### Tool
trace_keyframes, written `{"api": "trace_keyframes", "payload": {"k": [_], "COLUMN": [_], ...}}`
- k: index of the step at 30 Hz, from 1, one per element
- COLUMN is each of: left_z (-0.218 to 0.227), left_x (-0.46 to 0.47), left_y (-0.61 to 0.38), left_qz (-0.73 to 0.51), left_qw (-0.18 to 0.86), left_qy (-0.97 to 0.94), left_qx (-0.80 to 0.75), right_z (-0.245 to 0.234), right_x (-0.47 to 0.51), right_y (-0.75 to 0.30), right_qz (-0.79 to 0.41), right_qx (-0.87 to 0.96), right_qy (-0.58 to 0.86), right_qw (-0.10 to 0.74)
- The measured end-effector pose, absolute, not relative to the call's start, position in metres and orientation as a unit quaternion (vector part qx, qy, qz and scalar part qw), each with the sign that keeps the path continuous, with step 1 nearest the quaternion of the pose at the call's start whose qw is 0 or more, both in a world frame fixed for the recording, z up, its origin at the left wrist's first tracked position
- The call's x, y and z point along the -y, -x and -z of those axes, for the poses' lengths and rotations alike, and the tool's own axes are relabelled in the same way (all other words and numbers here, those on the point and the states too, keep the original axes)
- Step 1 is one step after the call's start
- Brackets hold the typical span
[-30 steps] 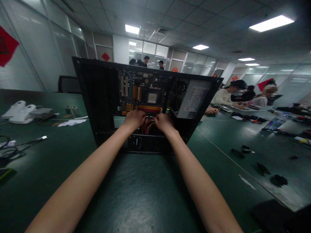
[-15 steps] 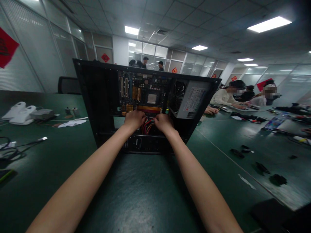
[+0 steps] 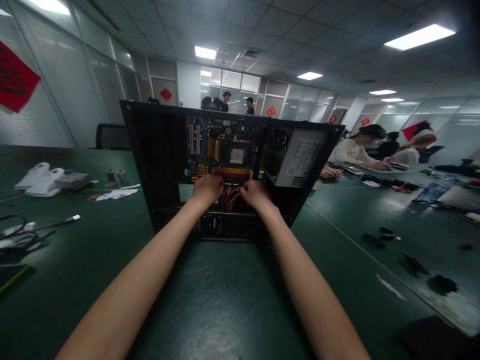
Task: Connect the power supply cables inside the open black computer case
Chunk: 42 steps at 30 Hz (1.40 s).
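Note:
An open black computer case (image 3: 150, 165) lies on the green table (image 3: 210, 300) in front of me. Inside it I see a motherboard (image 3: 225, 147) and, to the right, a grey power supply (image 3: 300, 160) with a fan. My left hand (image 3: 207, 188) and my right hand (image 3: 255, 193) reach into the case just below the motherboard's lower edge. Between them runs a bundle of red and coloured cables (image 3: 231, 198). Both hands have curled fingers at the cables; the fingertips are hidden, so I cannot see what each one grips.
White devices (image 3: 41, 179), paper scraps (image 3: 116, 194) and loose cables (image 3: 22, 235) lie at the left. Small dark parts (image 3: 412, 262) lie scattered at the right. Other people (image 3: 356, 150) sit at the far right; two stand at the back. A black chair (image 3: 110, 136) is behind the case.
The view has shifted slightly, so the case and hands sit a little lower and further right in the frame. Both hands stay at the cables below the motherboard.

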<state>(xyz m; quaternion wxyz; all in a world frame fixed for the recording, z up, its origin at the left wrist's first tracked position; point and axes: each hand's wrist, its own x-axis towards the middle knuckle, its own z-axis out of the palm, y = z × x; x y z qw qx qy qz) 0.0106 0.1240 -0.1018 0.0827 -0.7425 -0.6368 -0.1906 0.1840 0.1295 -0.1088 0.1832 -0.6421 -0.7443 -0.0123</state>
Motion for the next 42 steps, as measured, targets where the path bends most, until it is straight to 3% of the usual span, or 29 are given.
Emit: {"api": "trace_keyframes", "payload": {"k": [11, 42], "left_z": [0.108, 0.103], "left_x": [-0.137, -0.131], "left_y": [-0.008, -0.015], "left_qz": [0.171, 0.156], "left_qw": [0.023, 0.062], "left_qy": [0.752, 0.748], "left_qx": [0.636, 0.642], "right_z": [0.109, 0.117], "right_x": [-0.131, -0.147], "right_y": [-0.184, -0.181], "right_qz": [0.006, 0.025], "right_qx": [0.746, 0.787], "right_qy": [0.641, 0.594], "right_qw": [0.178, 0.165]}}
